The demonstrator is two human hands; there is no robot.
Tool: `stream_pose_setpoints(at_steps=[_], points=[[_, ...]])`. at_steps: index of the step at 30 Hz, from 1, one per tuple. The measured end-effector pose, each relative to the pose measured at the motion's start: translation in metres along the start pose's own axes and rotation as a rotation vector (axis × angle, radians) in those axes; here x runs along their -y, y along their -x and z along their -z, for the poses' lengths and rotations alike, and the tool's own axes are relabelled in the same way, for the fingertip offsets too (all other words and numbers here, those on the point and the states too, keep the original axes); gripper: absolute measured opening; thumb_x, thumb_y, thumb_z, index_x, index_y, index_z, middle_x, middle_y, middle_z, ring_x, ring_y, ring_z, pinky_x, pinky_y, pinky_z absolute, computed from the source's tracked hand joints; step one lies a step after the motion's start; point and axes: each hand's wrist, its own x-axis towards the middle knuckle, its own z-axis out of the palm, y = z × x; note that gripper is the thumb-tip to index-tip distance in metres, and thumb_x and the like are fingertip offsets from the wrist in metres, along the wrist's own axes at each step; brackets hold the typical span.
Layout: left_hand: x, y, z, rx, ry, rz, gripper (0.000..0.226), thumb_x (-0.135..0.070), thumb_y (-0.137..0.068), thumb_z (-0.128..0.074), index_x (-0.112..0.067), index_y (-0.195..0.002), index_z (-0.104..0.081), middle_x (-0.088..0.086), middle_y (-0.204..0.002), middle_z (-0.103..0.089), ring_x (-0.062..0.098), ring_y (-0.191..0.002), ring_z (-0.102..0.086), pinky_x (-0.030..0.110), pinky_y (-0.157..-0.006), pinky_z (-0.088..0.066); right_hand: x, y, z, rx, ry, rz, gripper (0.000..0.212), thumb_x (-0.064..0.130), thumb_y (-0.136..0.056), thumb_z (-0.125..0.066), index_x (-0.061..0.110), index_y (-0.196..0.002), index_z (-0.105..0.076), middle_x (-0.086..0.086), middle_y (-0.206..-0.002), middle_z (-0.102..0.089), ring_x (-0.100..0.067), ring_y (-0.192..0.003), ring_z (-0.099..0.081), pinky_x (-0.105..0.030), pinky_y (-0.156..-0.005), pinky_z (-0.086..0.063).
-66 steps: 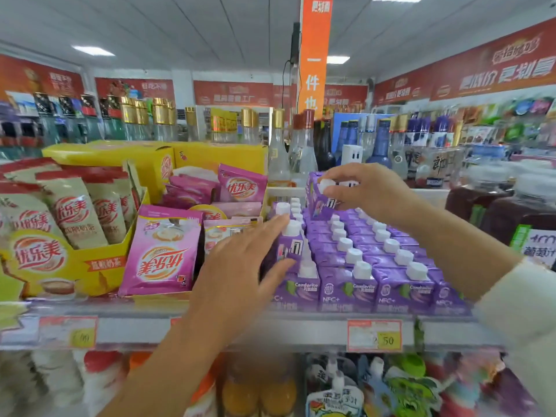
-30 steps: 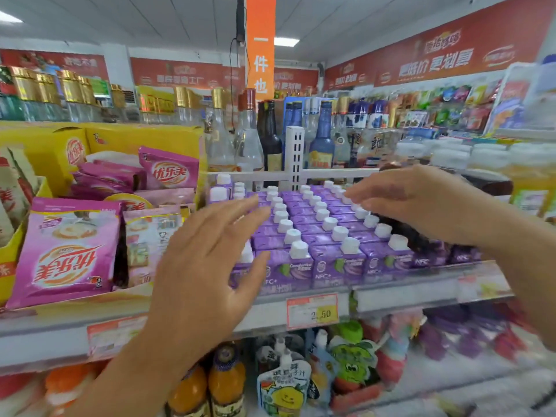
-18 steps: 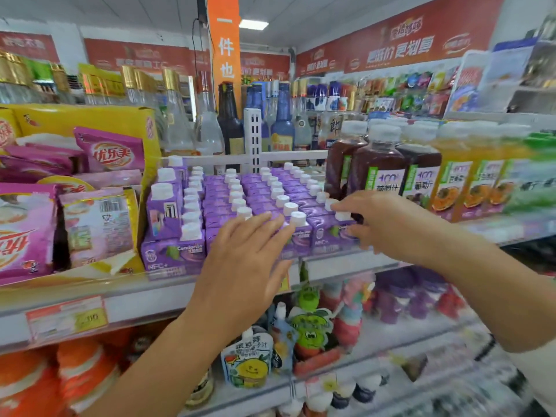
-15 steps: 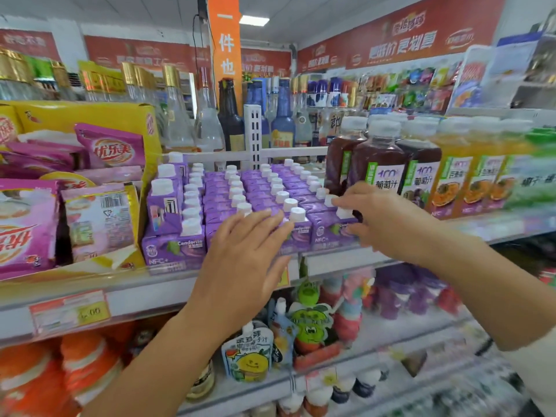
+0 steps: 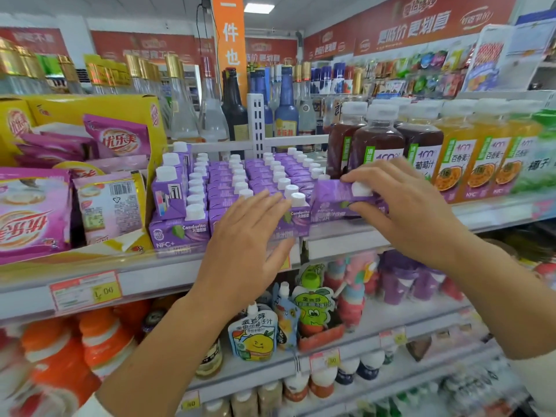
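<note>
Since half a second ago the right hand (image 5: pixel 421 212) has been pulling one purple juice carton (image 5: pixel 334 197) up out of the front row, and that carton is now sitting tilted instead of standing square.

The metal shelf (image 5: pixel 168 278) is running across the whole view, carrying everything at chest level. At its left end a yellow display box (image 5: pixel 90 109) is holding pink milk tea pouches (image 5: pixel 33 218). In the middle of the shelf the block of purple cartons (image 5: pixel 228 182) is standing in tight rows from the front edge back to a white divider (image 5: pixel 255 121). Just to the right of the block, dark grape juice bottles (image 5: pixel 376 145) are standing, with orange juice bottles (image 5: pixel 469 158) beside them towards the right end.

The left hand (image 5: pixel 249 245) is lying wide over the front row of the block near the shelf's front edge, its fingers straight and spread, gripping nothing. The right hand is pinching the tilted carton at the block's front right corner, fingers curling over its white cap and thumb pressing its front face. The carton is staying just beside the grape juice bottles and is touching the neighbouring carton.

A price tag (image 5: pixel 87 291) is hanging on the shelf's front edge towards the left.
</note>
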Motion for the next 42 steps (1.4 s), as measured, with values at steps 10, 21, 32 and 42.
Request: stream_pose_setpoints(at_steps=[10, 21, 32, 42], points=[[-0.025, 0.068, 0.010, 0.262, 1.219, 0.548, 0.057, -0.032, -0.089, -0.068, -0.030, -0.141, -0.044, -0.008, -0.123, -0.068, 0.013, -0.113, -0.066, 0.027, -0.089, -0.055, 0.079, 0.060, -0.041, 0.151, -1.231, -0.437, 0.037, 0.026, -0.078, -0.065, 0.024, -0.113, -0.054, -0.006, -0.096, -0.065, -0.015, -0.078, -0.068, -0.028, -0.062, -0.057], [-0.010, 0.137, -0.008, 0.242, 1.330, 0.869, 0.055, -0.029, -0.079, -0.064, -0.019, -0.133, -0.053, 0.005, -0.115, -0.072, 0.023, -0.107, -0.069, 0.030, -0.081, -0.058, 0.118, 0.108, -0.096, 0.243, -1.414, -0.657, 0.049, 0.027, -0.076, -0.070, 0.031, -0.122, -0.055, -0.002, -0.105, -0.069, -0.020, -0.103, -0.067, -0.040, -0.079, -0.058], [-0.010, 0.140, -0.008, 0.267, 1.338, 0.876, 0.050, -0.029, -0.082, -0.064, -0.023, -0.131, -0.053, 0.003, -0.114, -0.073, 0.020, -0.108, -0.069, 0.034, -0.087, -0.058, 0.123, 0.112, -0.099, 0.194, -1.419, -0.701, 0.052, 0.023, -0.078, -0.069, 0.035, -0.127, -0.057, -0.006, -0.122, -0.060, -0.016, -0.100, -0.069, -0.039, -0.074, -0.061], [-0.016, 0.133, -0.008, 0.248, 1.399, 0.889, 0.037, -0.029, -0.099, -0.041, -0.017, -0.129, -0.059, 0.008, -0.115, -0.073, 0.024, -0.107, -0.069, 0.037, -0.090, -0.058, 0.126, 0.118, -0.103, 0.130, -1.317, -0.692, 0.016, 0.017, -0.092, -0.062, 0.032, -0.093, -0.055, 0.002, -0.092, -0.064, -0.020, -0.091, -0.064, -0.045, -0.070, -0.053]])
